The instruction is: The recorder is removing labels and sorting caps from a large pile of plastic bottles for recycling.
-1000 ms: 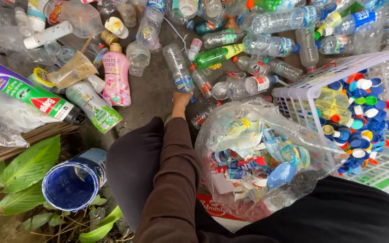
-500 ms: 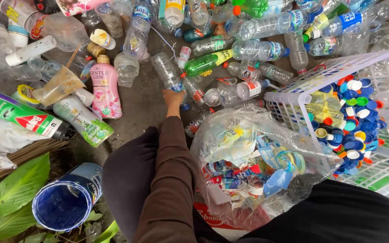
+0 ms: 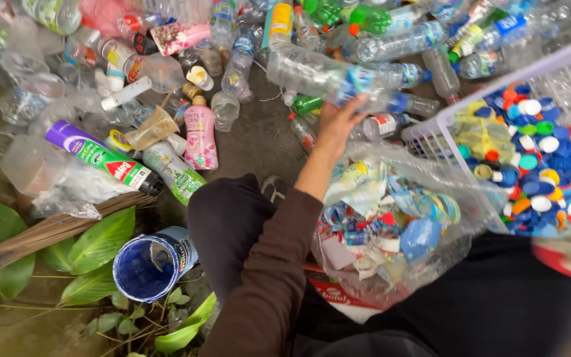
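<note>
My left hand (image 3: 336,123), on a brown-sleeved arm, reaches forward over the heap and is shut on a clear plastic bottle with a blue label (image 3: 315,71). The bottle is lifted off the ground and lies crosswise above the other bottles. Just right of my arm stands a clear plastic bag (image 3: 391,218) stuffed with torn bottle labels. My right hand is out of the picture.
A white lattice basket (image 3: 431,129) with several coloured bottle caps sits at the right. Empty bottles litter the ground ahead, with a pink bottle (image 3: 201,135) and a purple and green tube (image 3: 104,157) at left. A blue tin (image 3: 150,264) and green leaves lie near my knee.
My left hand has taken hold of a clear bottle from the heap and raised it up and to the right. The view has shifted a little towards the left.
</note>
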